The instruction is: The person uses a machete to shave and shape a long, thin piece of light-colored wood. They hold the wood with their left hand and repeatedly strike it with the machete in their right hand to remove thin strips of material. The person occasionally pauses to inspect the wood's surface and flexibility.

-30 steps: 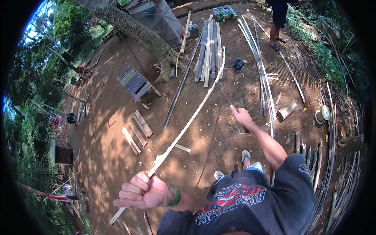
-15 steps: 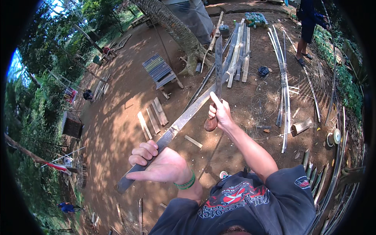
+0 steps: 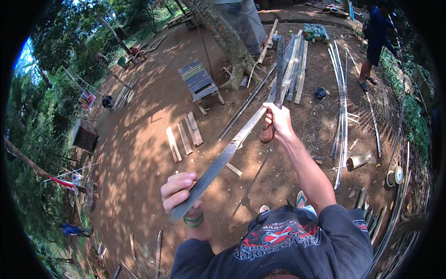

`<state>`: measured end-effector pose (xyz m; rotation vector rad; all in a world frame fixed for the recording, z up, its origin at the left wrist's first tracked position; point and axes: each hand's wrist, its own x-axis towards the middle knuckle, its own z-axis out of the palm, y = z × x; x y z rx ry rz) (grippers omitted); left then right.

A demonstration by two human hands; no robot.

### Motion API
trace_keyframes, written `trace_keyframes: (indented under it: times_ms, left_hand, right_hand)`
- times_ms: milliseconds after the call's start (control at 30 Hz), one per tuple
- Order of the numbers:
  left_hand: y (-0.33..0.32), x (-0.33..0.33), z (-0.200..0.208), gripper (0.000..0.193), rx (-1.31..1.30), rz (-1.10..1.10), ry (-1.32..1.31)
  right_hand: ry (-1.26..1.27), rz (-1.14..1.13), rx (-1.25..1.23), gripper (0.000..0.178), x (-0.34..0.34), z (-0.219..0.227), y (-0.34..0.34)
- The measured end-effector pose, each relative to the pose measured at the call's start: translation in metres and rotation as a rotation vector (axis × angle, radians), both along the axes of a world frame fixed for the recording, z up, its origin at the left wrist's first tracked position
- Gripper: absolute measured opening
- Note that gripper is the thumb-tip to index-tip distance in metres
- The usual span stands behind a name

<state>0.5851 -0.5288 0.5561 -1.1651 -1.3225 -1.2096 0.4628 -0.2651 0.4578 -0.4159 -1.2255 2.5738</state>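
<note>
My left hand (image 3: 182,191) is closed around the near end of a long, flat bamboo strip (image 3: 213,171). The strip slants up and to the right across the middle of the view, dark near this hand and paler further along. My right hand (image 3: 279,120) grips the brown wooden handle of a machete (image 3: 279,69), whose long dark blade points away from me. The far part of the strip lies beside the right hand and the base of the blade; whether they touch, I cannot tell.
Three short boards (image 3: 185,138) lie on the dirt near a small slatted bamboo table (image 3: 199,76). Long split bamboo pieces (image 3: 301,74) are piled beyond, with more strips (image 3: 343,116) at right. A cut log (image 3: 359,161) lies there too. Another person (image 3: 376,37) stands far right.
Both hands have moved right, the right one also slightly away from me, carrying machete and strip. My left hand's hold on the strip has shifted, with its fingers now looser and more extended.
</note>
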Motion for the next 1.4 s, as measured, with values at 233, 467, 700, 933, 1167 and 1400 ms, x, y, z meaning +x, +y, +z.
trace_keyframes:
  times_ms: [233,467,700,933,1167,1400]
  left_hand:
    - [-0.027,-0.003,0.006,0.029,-0.024,0.098,-0.024]
    - [-0.037,-0.008,0.003,0.026,-0.025,0.138,-0.069]
    - [-0.054,-0.013,0.016,0.022,-0.163,0.076,-0.046]
    - [-0.050,-0.017,0.017,0.026,-0.338,0.085,-0.100]
    - [-0.033,-0.016,0.019,0.027,-0.331,0.010,-0.071]
    - [-0.024,-0.011,0.024,0.025,-0.340,0.004,-0.056]
  right_hand:
    - [0.055,0.123,0.439,0.055,0.074,0.011,-0.006]
    - [0.238,0.559,0.674,0.047,0.181,0.049,-0.066]
    - [0.492,0.559,0.653,0.063,0.200,0.113,-0.083]
    - [0.225,0.535,0.767,0.048,0.180,0.073,-0.093]
    - [0.381,0.388,1.010,0.045,0.183,0.082,-0.086]
    - [0.438,0.240,1.163,0.042,0.183,0.073,-0.072]
